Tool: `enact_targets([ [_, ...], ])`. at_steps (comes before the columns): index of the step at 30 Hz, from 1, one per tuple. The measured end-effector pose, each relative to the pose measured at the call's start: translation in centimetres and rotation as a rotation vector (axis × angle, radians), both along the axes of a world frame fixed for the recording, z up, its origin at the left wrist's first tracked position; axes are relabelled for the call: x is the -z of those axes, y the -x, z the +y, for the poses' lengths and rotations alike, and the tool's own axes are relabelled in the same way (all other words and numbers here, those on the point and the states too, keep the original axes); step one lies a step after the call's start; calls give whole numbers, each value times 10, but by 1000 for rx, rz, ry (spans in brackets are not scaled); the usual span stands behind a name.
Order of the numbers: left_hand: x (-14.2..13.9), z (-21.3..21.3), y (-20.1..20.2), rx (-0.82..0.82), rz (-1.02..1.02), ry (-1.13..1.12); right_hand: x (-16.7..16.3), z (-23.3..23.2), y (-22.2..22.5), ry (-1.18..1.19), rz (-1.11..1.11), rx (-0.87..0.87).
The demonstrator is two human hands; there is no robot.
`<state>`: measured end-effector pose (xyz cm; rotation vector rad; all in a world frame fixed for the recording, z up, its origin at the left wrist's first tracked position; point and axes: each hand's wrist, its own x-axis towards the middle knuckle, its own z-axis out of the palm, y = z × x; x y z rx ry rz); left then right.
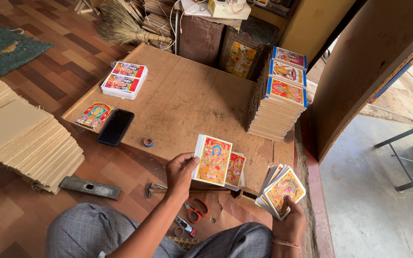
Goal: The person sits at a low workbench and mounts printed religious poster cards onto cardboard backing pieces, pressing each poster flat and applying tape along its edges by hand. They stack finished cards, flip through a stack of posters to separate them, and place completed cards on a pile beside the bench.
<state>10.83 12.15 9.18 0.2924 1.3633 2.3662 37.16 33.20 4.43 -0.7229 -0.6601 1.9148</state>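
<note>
A phone (116, 127) with a dark, blank screen lies flat at the near left edge of the counter (187, 100), just beside a small colourful picture card (95, 115). No packages, labels or signs can be told apart; the other printed things are picture cards in yellow, red and blue.

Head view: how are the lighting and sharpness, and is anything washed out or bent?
Head view: soft, even light on the board; the left hand and its picture card are sharp; the right hand with its fan of cards too; the bright opening at the far right edge is washed out; edges bow slightly, like the arched panel.
</note>
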Motion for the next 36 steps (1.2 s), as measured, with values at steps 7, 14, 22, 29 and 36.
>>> enact_targets([
  [7,1,4,-7,35,-10,-4,-15,-11,1,7,61,6],
  [14,-19,14,-36,102,9,54,-26,-44,27,109,220,-178],
  [22,-35,24,-76,237,131,-4,-29,-63,49,230,160,-323],
  [29,-45,25,-82,481,-270,-95,-21,-57,44,369,378,-406],
  [36,-45,32,-89,621,-394,-169,-32,-58,43,353,453,-298],
])
